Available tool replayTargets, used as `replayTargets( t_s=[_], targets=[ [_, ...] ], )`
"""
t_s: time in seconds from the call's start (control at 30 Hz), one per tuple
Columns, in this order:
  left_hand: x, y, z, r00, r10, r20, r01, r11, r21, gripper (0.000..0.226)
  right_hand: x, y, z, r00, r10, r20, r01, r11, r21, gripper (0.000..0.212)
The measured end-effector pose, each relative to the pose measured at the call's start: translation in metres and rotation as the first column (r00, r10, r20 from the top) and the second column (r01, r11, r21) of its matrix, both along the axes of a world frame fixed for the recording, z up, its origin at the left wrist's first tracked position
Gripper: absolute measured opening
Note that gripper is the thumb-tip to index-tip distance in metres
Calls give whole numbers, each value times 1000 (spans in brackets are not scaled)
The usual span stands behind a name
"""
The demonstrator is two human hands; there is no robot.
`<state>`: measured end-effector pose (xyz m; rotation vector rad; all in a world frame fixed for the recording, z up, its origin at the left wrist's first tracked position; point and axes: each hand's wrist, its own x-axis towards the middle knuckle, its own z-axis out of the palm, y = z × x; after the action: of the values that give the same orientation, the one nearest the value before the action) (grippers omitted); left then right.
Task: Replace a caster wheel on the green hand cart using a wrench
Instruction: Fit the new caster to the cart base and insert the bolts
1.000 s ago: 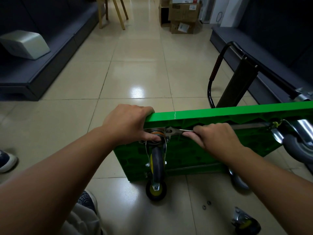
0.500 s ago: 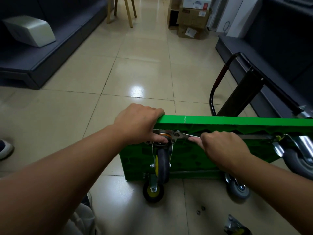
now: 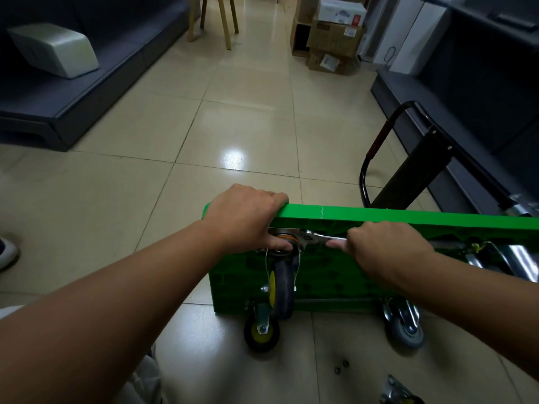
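Observation:
The green hand cart point(image 3: 393, 218) stands on its long edge on the tiled floor, underside towards me. A caster wheel point(image 3: 281, 284) with a dark tyre and yellow hub sits against its upper left corner. My left hand point(image 3: 248, 217) grips that corner, its fingers curled over the top edge and its thumb pressing the caster's mounting plate. My right hand point(image 3: 382, 249) grips the handle of a silver wrench point(image 3: 316, 238), whose head sits at the caster plate. Further casters show at the lower left point(image 3: 261, 330) and lower right point(image 3: 404, 325) of the cart.
Small nuts point(image 3: 341, 367) lie on the floor in front, and a loose caster point(image 3: 398, 393) lies at the bottom edge. The cart's black folded handle point(image 3: 376, 147) sticks out behind. Dark benches line both sides; cardboard boxes point(image 3: 335, 33) and chair legs point(image 3: 224, 21) stand far back. A shoe point(image 3: 7, 253) shows at left.
The camera has tilted up and shifted, so the cart appears further right and lower. Both hands keep their hold on the cart corner and the wrench.

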<state>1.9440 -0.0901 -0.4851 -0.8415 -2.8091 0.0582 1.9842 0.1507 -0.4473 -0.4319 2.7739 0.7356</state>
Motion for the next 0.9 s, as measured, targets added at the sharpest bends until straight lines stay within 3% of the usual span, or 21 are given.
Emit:
replayTargets(
  t_s=[0.27, 0.47, 0.53, 0.63, 0.73, 0.77, 0.8, 0.83, 0.87, 0.9],
  targets=[
    [-1, 2, 0, 1000, 2, 1, -2, 1000, 0, 72, -5, -22, 27, 994, 5, 109, -12, 997, 71, 46],
    [0, 5, 3, 1000, -12, -16, 12, 1000, -12, 70, -23, -70, 48, 986, 133, 98, -161, 904, 397, 30],
    [-1, 2, 2, 1000, -7, -5, 7, 1000, -13, 71, -23, -75, 51, 974, 217, 69, -226, 876, 426, 25],
    [-3, 0, 0, 999, -4, 34, 5, 1000, -8, 72, -6, -39, 50, 970, 242, -15, -227, 931, 286, 39],
    [-3, 1, 0, 998, -9, 61, 9, 1000, 2, 74, 21, 15, 28, 981, 95, -171, -113, 989, -98, 64],
    [-3, 1, 0, 998, -5, 67, 5, 1000, -1, 75, 35, 25, 11, 981, -51, -186, -16, 940, -341, 67],
    [-3, 1, 0, 998, -3, 70, 3, 1000, -4, 76, 49, 31, -11, 974, -191, -119, 80, 787, -611, 66],
    [-4, 1, 1, 998, -2, 71, 3, 1000, -6, 76, 62, 32, -35, 959, -283, -21, 149, 563, -813, 62],
    [-4, 1, 1, 998, -2, 71, 2, 1000, -7, 78, 69, 28, -60, 941, -336, 46, 175, 366, -914, 57],
    [-4, 1, 1, 997, -1, 73, 1, 1000, -7, 79, 73, 20, -80, 924, -374, 82, 181, 236, -955, 55]
  ],
)
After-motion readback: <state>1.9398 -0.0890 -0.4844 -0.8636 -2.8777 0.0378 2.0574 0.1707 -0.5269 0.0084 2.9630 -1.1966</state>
